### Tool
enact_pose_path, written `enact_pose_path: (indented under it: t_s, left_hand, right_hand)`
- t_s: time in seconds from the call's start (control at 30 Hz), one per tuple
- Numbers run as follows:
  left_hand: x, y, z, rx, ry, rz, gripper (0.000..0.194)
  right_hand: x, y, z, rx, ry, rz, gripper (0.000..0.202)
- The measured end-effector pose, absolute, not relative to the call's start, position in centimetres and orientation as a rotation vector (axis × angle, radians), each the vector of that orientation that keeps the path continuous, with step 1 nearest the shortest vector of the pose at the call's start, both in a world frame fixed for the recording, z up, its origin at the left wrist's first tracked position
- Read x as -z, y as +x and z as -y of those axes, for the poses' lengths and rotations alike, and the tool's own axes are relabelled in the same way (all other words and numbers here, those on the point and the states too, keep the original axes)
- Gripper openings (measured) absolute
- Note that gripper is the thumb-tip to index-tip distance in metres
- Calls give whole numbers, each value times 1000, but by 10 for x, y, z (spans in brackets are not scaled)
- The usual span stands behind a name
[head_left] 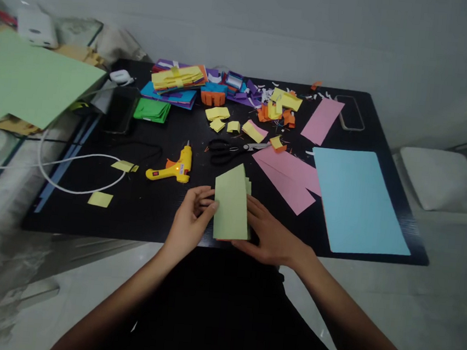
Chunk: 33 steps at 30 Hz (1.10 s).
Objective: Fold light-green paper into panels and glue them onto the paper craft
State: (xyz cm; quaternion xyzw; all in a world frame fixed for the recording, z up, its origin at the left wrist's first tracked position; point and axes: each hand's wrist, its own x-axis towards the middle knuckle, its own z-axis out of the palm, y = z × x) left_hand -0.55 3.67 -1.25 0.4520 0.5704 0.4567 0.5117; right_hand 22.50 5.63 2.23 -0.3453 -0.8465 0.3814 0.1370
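Note:
Light green folded paper (232,205) stands tilted between my two hands at the front edge of the black table. More layers of the same green show behind its right side. My left hand (195,213) has its thumb on the left edge of the paper, with the fingers curled beside it. My right hand (267,230) holds the right side, its fingertips partly hidden behind the paper. A yellow glue gun (173,165) lies to the left, beyond my left hand. Black-handled scissors (228,151) lie just past the paper, near pink paper strips (286,177).
Blue sheets (359,201) lie at the right. Along the back are a yellow folded paper bundle (179,78), green folded paper (152,110), coloured scraps (277,105) and a phone (351,114). A white cable (64,189) loops over the left side of the black table (138,215).

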Motion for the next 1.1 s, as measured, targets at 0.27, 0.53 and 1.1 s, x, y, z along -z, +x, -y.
enact_pose_path:
  t_s: [0.27,0.53,1.1]
  left_hand:
    - [0,-10,-57,-837,1166,-1340,40]
    - [-3,14,-54,-901,1060,-1305,46]
    - [-13,10,-39,-1071,963,-1280,33]
  right_hand:
    - [4,226,-63,-867,-982,2248,44]
    - [16,219,-46,-604,-1247,1968,36]
    - [-25,196,-36,-1501,-1173,913,60]
